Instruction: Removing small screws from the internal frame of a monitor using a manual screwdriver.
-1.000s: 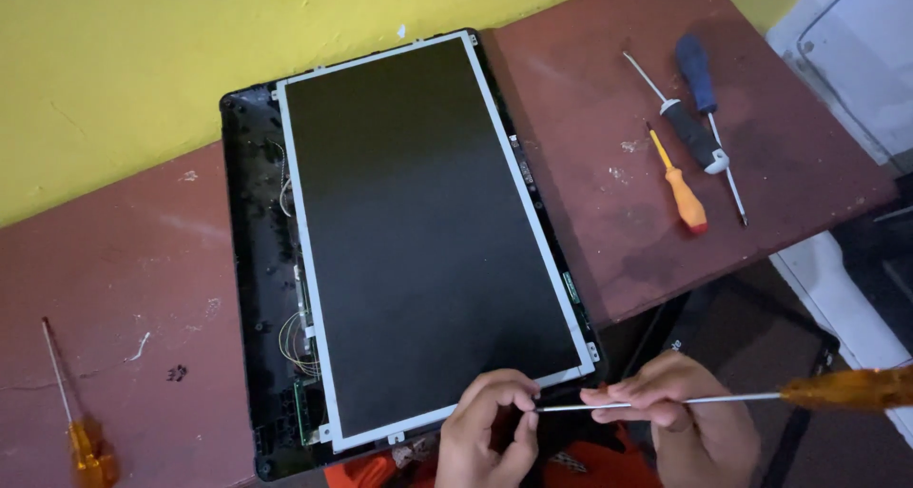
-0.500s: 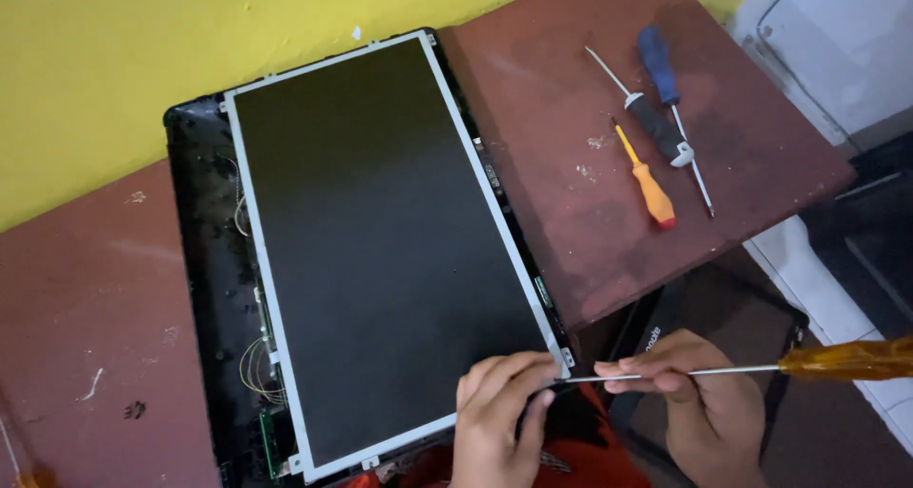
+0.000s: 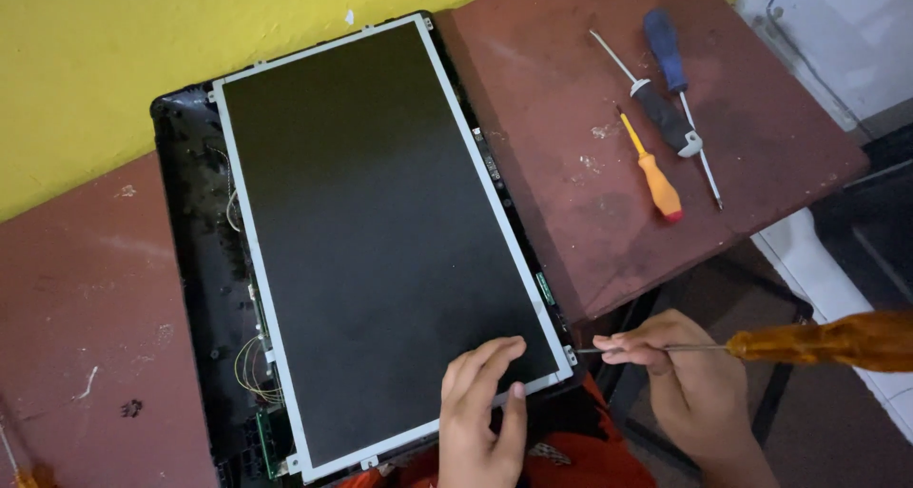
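Reddish-brown table top (image 3: 590, 126), scuffed, with pale paint flecks. Yellow wall (image 3: 105, 50) along its far edge. White cabinet-like surface (image 3: 837, 41) at upper right. Dark floor (image 3: 856, 250) and white tile edge (image 3: 808, 269) beyond the table corner. Soft, even light.

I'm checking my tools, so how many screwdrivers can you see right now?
5, perhaps. Three lie on the table top right: blue-handled, black-handled, orange-handled. The right hand holds an amber-handled one. Another orange handle peeks in bottom left, mostly cut off.
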